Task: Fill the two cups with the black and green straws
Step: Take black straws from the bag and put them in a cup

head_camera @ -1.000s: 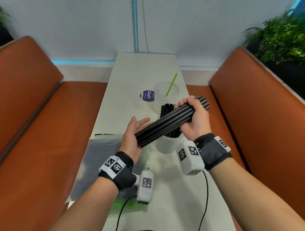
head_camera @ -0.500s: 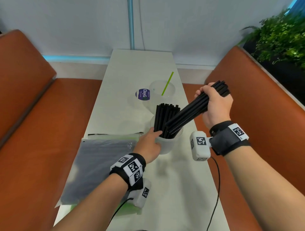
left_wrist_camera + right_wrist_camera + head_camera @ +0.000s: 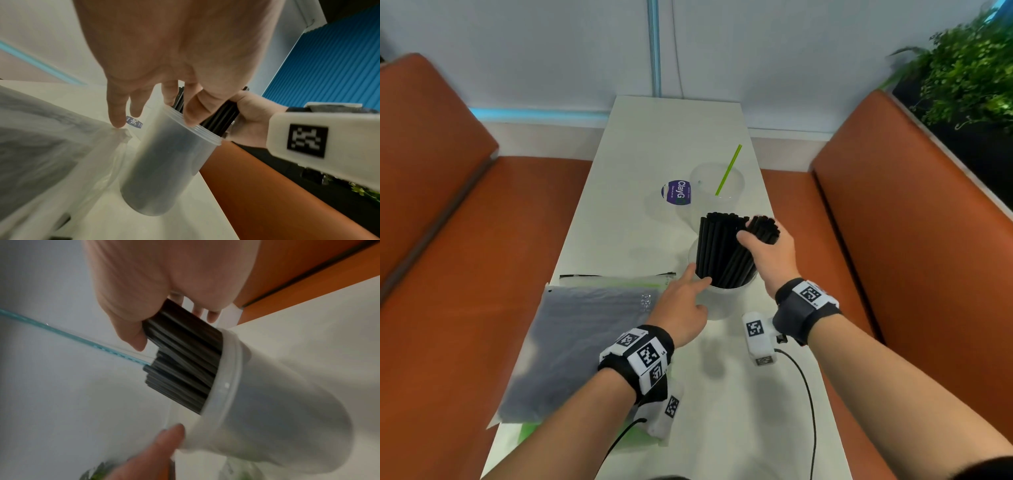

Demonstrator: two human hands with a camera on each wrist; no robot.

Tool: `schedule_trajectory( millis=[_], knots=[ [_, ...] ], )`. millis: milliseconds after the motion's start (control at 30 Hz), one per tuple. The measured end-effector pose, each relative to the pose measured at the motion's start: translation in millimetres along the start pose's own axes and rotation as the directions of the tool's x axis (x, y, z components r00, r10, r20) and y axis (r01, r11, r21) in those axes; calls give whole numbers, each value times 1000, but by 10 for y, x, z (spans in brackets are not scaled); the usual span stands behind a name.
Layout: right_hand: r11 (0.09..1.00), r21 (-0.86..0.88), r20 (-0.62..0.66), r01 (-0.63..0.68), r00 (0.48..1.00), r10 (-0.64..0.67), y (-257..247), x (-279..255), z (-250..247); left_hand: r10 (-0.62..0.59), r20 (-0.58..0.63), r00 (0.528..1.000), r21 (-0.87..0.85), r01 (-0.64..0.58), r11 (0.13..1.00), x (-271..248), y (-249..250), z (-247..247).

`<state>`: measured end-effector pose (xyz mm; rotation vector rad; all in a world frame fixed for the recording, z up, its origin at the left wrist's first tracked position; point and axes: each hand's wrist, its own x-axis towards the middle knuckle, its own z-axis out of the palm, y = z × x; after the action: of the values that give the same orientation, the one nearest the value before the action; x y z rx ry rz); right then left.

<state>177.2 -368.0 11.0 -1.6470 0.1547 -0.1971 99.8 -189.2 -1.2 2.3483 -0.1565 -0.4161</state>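
Left hand [image 3: 681, 301] open, straight fingers [image 3: 191, 112] touching a cup rim; right hand [image 3: 767, 253] gripping a bundle, wrist raised.

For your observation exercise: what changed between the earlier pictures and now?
The right hand swung its black straws upright into the near cup. The left hand left them to steady its rim. The far cup with one green straw stayed.

A grey plastic bag [image 3: 585, 346] lies on the white table [image 3: 722, 428] between orange benches [image 3: 448, 274].
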Motion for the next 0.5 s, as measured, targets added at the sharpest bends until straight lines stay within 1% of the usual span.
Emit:
schedule_trajectory(
  millis=[100, 200, 233, 300, 367, 400, 500],
  knots=[
    [997, -77, 69, -20, 997, 26, 154, -50, 11, -16, 10, 1000, -10, 16, 1000, 3, 3, -6],
    [987, -159, 38, 0, 999, 6, 119, 41, -17, -23, 6, 1000, -22, 24, 999, 10, 20, -25],
    [982, -187, 46, 17, 999, -8, 69, 95, -17, -26, 1, 1000, -25, 26, 999, 8, 29, -31],
    [952, -290, 139, 98, 989, -59, -47, 211, 16, -30, -6, 1000, -28, 30, 999, 4, 40, -37],
    [878, -429, 278, 212, 956, -94, -140, 318, 88, -34, -7, 999, -31, 34, 999, -5, 42, -39],
    [822, -501, 345, 271, 933, -97, -173, 365, 133, -36, -7, 999, -31, 36, 999, -9, 41, -41],
    [615, -668, 509, 419, 860, -33, -214, 455, 270, -38, -4, 999, -28, 37, 999, -19, 38, -45]
  ],
)
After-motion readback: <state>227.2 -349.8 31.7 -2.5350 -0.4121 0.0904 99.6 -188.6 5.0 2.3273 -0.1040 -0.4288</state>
